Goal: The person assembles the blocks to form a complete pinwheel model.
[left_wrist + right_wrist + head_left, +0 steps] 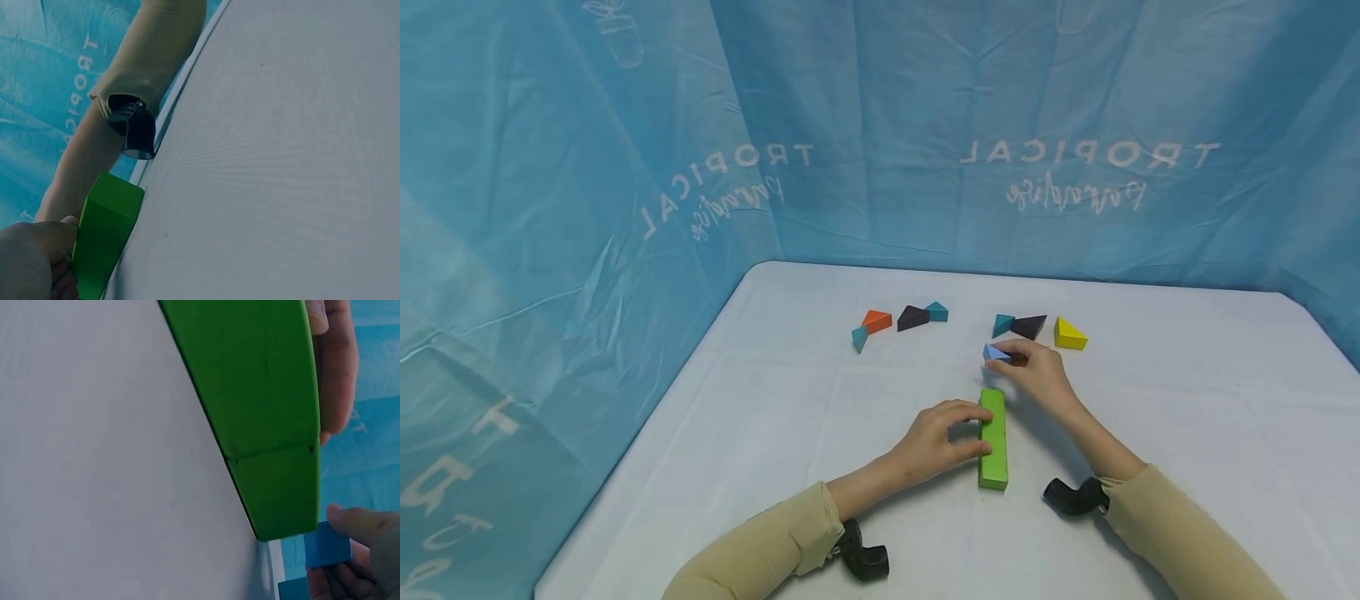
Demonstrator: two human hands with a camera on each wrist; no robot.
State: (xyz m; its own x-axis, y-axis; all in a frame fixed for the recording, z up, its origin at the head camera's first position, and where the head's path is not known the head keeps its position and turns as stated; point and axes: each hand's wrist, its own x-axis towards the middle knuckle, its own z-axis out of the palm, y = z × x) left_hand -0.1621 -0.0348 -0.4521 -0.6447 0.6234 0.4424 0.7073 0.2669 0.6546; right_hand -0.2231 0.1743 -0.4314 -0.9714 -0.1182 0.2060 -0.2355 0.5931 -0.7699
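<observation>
Right, from the head view we've got the left hand (925, 442) with thumb and forefinger spread apart, tips touching the nine o'clock side of two green blocks (993, 471) set end to end, and the right hand (1037, 372) pinching a light blue block (995, 353) just off their twelve o'clock end. Here alone we catch an orange block (877, 321) between ten and eleven and a yellow block (1070, 335) near one. Over to the right wrist view, where we get the light blue block's squarish face and the green pair's seam up close; the left wrist view brings us the left thumb against green. Fingers cover part of the light blue block, and whether it touches the table (1195, 417) we can't tell. The left hand's other fingers are shadowy, and the frame cuts off both sleeves (1187, 533) and the table's near edge. Its far edge runs beyond the blocks; white surface opens wide toward nine and three, but a black piece (1030, 326) crowds the light blue block at two.
</observation>
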